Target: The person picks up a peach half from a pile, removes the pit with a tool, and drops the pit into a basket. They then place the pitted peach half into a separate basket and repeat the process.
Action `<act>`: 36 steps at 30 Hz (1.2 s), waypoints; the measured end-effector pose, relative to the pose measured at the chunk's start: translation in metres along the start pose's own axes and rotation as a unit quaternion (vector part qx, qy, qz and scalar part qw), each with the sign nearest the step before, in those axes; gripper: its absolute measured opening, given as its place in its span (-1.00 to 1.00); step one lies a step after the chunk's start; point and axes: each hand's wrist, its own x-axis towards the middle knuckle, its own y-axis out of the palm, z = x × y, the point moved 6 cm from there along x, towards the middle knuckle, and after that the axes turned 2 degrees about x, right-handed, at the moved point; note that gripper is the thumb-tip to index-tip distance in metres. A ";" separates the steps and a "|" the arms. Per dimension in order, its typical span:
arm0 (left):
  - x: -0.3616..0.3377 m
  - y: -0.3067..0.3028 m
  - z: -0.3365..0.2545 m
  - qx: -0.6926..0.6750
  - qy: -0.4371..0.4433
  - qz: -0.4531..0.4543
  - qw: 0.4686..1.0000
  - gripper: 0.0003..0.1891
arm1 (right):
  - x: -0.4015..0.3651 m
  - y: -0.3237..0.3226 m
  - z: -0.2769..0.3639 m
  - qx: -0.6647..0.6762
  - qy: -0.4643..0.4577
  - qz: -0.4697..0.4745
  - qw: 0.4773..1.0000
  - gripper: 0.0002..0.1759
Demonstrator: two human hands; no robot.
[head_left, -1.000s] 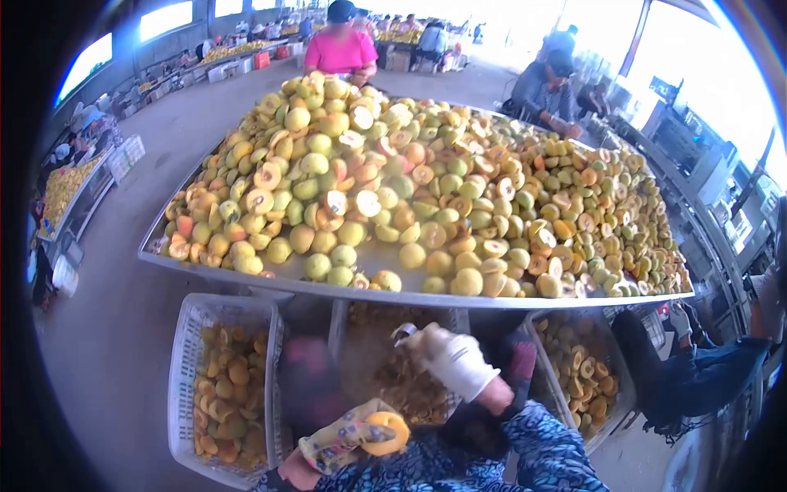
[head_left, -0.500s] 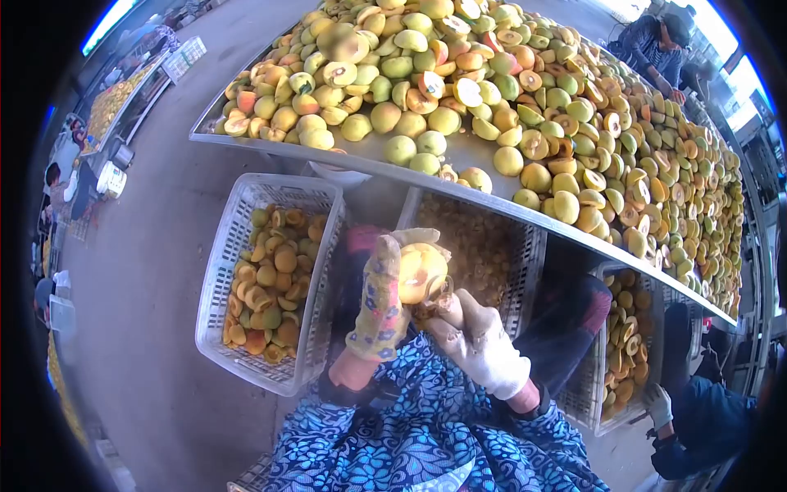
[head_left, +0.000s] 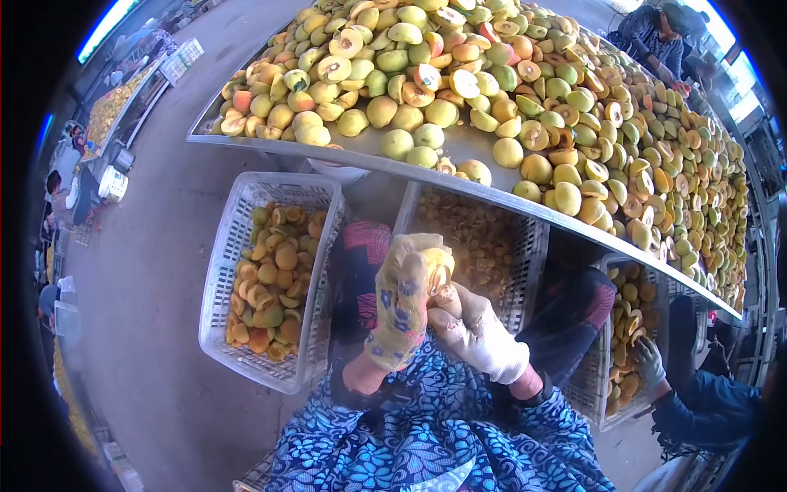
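My left hand point(head_left: 402, 307), in a patterned glove, is wrapped round a yellow peach half point(head_left: 440, 266), tilted with its cut side to the right. Against the fruit's lower edge presses my right hand point(head_left: 479, 332), in a whitish glove with stained fingertips. Its fingers are closed, and whatever they hold is hidden; something brownish shows at the fingertips. Both hands are above my lap, in front of a white crate point(head_left: 525, 307) containing brownish pits and scraps.
A metal-edged table point(head_left: 369, 161) heaped with whole and halved peaches spans the front. At left stands a white crate point(head_left: 215, 299) of peach halves; another crate point(head_left: 584, 402) is at right, with a co-worker's gloved hand point(head_left: 650, 365) at it. Another person point(head_left: 656, 41) sits beyond the table.
My left hand has turned the peach half, so its cut face now points more to the right. The right hand stays against the fruit. The co-worker's hand has moved up into the right crate.
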 end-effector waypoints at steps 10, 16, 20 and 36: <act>0.020 -0.002 -0.020 0.185 0.140 0.053 0.971 -0.73 | 0.018 0.000 -0.012 0.003 -0.048 0.090 0.995 -0.60; 0.046 0.011 -0.001 0.244 -0.039 0.252 0.936 -0.85 | 0.006 -0.002 -0.035 0.160 0.153 0.132 0.966 -0.54; 0.033 0.011 -0.019 0.072 0.077 0.147 0.983 -0.57 | 0.003 0.001 -0.021 0.280 0.139 0.078 0.947 -0.55; 0.035 0.034 -0.018 0.024 -0.184 0.268 0.945 -0.66 | -0.025 -0.008 -0.027 0.312 0.204 0.215 0.903 -0.57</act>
